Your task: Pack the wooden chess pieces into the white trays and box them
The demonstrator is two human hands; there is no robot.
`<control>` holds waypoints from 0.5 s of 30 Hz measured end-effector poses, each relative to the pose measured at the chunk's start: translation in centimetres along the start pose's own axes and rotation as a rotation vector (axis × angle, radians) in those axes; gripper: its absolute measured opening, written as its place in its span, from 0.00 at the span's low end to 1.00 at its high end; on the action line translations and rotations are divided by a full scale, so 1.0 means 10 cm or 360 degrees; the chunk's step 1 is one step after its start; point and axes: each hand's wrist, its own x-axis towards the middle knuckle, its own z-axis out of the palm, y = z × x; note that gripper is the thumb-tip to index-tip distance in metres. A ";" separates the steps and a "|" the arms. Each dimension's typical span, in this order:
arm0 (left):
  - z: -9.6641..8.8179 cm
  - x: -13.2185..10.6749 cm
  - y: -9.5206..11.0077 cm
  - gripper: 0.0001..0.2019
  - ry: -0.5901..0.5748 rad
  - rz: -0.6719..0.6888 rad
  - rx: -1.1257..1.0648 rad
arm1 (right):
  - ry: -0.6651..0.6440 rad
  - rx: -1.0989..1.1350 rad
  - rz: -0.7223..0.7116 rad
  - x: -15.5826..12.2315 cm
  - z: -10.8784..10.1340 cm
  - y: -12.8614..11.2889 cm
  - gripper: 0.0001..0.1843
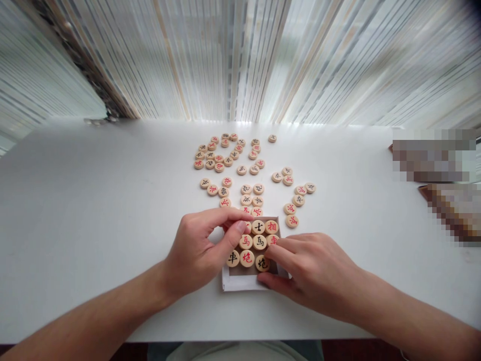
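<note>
A small open cardboard box [244, 284] lies near the table's front edge. Inside it, round wooden xiangqi pieces with red and black characters sit in rows, among them a black-lettered horse piece [259, 242] and a red-lettered cannon piece [247, 258]. My left hand [201, 245] reaches over the box's left side, thumb and index finger closed at a red-lettered piece [247, 228] in the far row, which they partly cover. At the near right, my right hand [306, 263] has its bent fingers at a black-lettered cannon piece [262, 263], the thumb low by the box's near side.
Beyond the box, several loose xiangqi pieces [219, 158] spread over the white table [112, 210], with a few more [292, 221] to the right. A striped string curtain [210, 60] hangs behind. Blurred-out brown-edged objects [432, 160] lie at far right.
</note>
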 end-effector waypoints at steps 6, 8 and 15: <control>0.01 0.01 -0.01 0.08 0.0024 0.0044 0.0015 | 0.0054 0.0032 -0.0073 -0.03 0.01 0.02 0.12; 0.01 0.02 -0.01 0.09 0.0030 0.0056 0.0021 | 0.0055 0.0042 -0.0087 -0.04 0.02 0.03 0.13; 0.02 0.01 -0.03 0.09 0.0032 0.0056 0.0028 | 0.0055 0.0079 -0.0083 -0.05 0.05 0.03 0.12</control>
